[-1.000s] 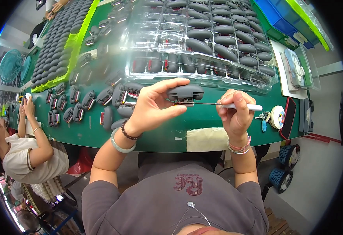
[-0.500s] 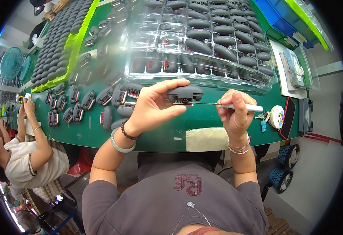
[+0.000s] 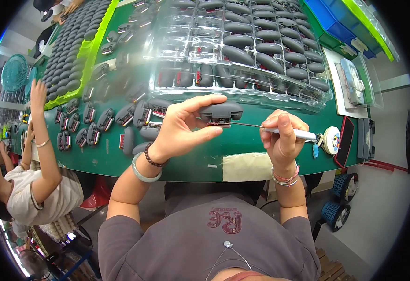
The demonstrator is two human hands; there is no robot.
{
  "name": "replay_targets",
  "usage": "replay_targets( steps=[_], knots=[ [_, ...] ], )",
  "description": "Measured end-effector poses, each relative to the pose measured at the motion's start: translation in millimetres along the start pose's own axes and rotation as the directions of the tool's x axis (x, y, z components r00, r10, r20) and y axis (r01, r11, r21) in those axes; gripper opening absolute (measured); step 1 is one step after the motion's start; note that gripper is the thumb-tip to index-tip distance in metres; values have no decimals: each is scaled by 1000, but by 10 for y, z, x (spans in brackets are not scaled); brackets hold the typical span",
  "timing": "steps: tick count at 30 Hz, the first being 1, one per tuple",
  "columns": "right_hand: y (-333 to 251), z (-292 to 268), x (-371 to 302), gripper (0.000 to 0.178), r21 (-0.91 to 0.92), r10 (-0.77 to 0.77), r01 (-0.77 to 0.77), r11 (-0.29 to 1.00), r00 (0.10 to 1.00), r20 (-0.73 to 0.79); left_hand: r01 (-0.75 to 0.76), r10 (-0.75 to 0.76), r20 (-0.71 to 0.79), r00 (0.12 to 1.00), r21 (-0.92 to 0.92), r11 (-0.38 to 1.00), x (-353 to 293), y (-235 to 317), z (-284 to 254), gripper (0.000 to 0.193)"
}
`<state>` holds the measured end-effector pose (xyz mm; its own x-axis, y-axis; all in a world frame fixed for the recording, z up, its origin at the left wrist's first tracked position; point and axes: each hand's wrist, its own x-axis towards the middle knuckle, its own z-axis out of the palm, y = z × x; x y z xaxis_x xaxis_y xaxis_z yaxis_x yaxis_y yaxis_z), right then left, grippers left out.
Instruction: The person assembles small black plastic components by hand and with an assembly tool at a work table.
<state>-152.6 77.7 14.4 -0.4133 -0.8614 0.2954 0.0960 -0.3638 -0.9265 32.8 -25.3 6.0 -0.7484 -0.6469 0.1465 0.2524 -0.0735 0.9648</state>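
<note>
My left hand [image 3: 179, 124] pinches a dark grey rounded plastic housing [image 3: 221, 111] between thumb and fingers. Small parts with a bit of red show along the housing's underside. Held like a pen in my right hand [image 3: 282, 136] is a slim white-handled screwdriver [image 3: 298, 134]. Its thin metal shaft points left, and the tip meets the housing's lower edge; exactly what it touches is too small to make out. Left of my left hand, several similar grey housings [image 3: 105, 119] lie on the green table [image 3: 191, 164].
Clear plastic trays [image 3: 242, 89] filled with grey housings stand beyond my hands. A lime-green-edged tray [image 3: 81, 70] of housings is farther left. On the right lie a round tag with keys [image 3: 331, 139] and a red-edged dark device [image 3: 344, 140]. A co-worker [image 3: 41, 173] sits at left.
My right hand has tilted the screwdriver, its handle end now lower. My left hand and the housing stay in place. The co-worker's hand at left has risen.
</note>
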Motion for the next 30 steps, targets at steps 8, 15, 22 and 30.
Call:
replay_targets(
  steps=[8,15,22,30],
  knots=[
    [2,-9,9,37,82,-4,9,997,998,-66,-27,27,9,1000,17,999,8,16,-3,47],
    [7,-45,32,35,248,87,-66,966,993,-75,-95,95,2,995,-60,994,14,39,-14,47],
    [21,-46,11,34,181,46,-37,983,998,-49,-75,75,2,997,-43,996,-4,35,4,47],
    [16,-16,12,34,59,5,-6,998,1000,16,-68,68,3,998,40,997,-11,23,15,48]
  ],
)
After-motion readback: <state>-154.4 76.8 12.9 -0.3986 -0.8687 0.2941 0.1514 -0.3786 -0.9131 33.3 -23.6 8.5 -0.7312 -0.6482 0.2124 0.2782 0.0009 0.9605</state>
